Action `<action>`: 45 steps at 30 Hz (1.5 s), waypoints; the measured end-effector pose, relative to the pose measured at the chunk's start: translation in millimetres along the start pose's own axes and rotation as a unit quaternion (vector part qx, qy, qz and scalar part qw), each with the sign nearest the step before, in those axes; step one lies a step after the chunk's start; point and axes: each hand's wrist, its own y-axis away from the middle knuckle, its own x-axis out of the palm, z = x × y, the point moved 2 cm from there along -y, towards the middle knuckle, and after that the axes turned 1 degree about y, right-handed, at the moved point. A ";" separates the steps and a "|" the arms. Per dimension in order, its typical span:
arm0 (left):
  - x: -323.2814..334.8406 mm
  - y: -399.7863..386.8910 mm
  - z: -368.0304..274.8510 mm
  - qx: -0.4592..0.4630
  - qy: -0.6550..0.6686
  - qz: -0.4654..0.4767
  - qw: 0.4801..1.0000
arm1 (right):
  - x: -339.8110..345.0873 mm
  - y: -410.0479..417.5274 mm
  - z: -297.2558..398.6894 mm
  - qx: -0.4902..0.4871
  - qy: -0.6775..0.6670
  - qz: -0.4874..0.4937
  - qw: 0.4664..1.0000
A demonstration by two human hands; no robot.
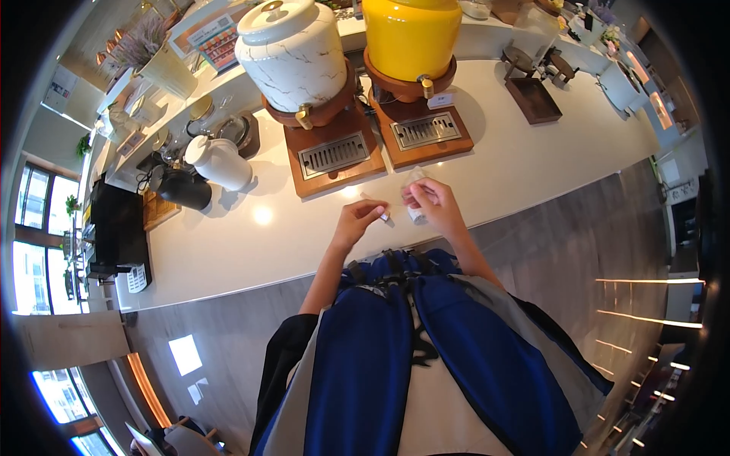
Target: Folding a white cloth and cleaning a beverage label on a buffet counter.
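Note:
Over the white countertop (239, 245), near its front edge, both hands are close together. My left hand (358, 221) has thumb and fingers pinched beside a small white piece (385, 217); whether the fingers grip it is unclear. My right hand (438, 204) is curled in front of a clear, plastic-looking package (417, 174) with something white (417, 216) at its lower end. The fingers overlap the package and hide its middle, so I cannot make out the grip.
Beyond my hands stand a white marbled dispenser (293, 57) and a yellow dispenser (412, 40), both with brass taps above metal drip grates. Leftward are a white jug (219, 162) and a black kettle (181, 187). A brown wooden tray (533, 101) lies to the right.

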 end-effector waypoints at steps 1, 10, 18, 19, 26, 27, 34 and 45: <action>-13.4 -2.5 2.4 0.044 -0.228 -0.069 0.970 | -7.9 3.5 6.5 0.034 -0.008 -0.016 0.999; -64.3 -43.2 40.4 0.098 -0.678 0.017 0.728 | -32.0 43.3 66.6 0.042 -0.032 -0.074 0.996; -77.0 -61.0 65.6 0.130 -0.660 0.016 0.740 | -41.5 74.5 116.2 -0.002 -0.073 -0.100 0.992; -78.9 -59.9 66.7 0.120 -0.659 0.002 0.743 | -39.9 76.2 122.8 -0.010 -0.080 -0.099 0.992; -73.5 -41.0 71.4 0.169 -0.610 -0.083 0.769 | -32.5 85.8 146.3 -0.012 -0.104 -0.101 0.989; -76.1 -37.8 74.2 0.167 -0.610 -0.086 0.770 | -31.3 85.9 150.3 -0.010 -0.105 -0.098 0.990; -81.7 -20.2 92.5 0.149 -0.567 -0.177 0.791 | -34.2 88.0 154.4 0.042 -0.140 -0.112 0.983; -93.1 -12.0 106.1 0.126 -0.497 -0.272 0.814 | -40.5 86.4 150.0 0.025 -0.100 -0.139 0.985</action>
